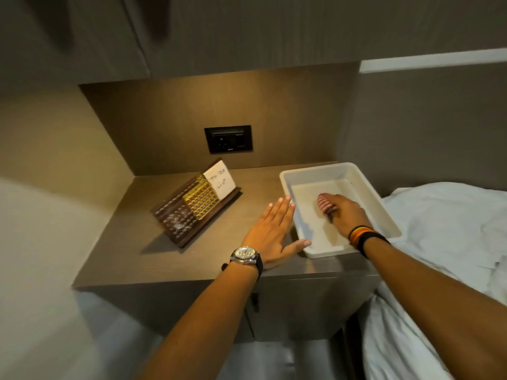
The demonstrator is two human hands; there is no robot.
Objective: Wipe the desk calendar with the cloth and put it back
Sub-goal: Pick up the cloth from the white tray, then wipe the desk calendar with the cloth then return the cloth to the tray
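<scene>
The desk calendar (pixel 193 207) is a dark wooden stand with a gold date grid and a white "To Do List" note; it leans tilted on the bedside table's left half, with white dusty smudges low on its front. A red-and-white striped cloth (pixel 324 203) lies inside the white plastic tray (pixel 304 174) to the right. My right hand (pixel 347 215) is down in the tray with its fingers closed on the cloth. My left hand (pixel 271 231) rests flat on the tabletop, fingers spread, its thumb touching the tray's near left corner.
The brown bedside table (pixel 153 253) sits in a wall niche with a black power socket (pixel 228 139) on the back panel. A bed with white sheets (pixel 444 231) adjoins the right side. A wall stands close on the left.
</scene>
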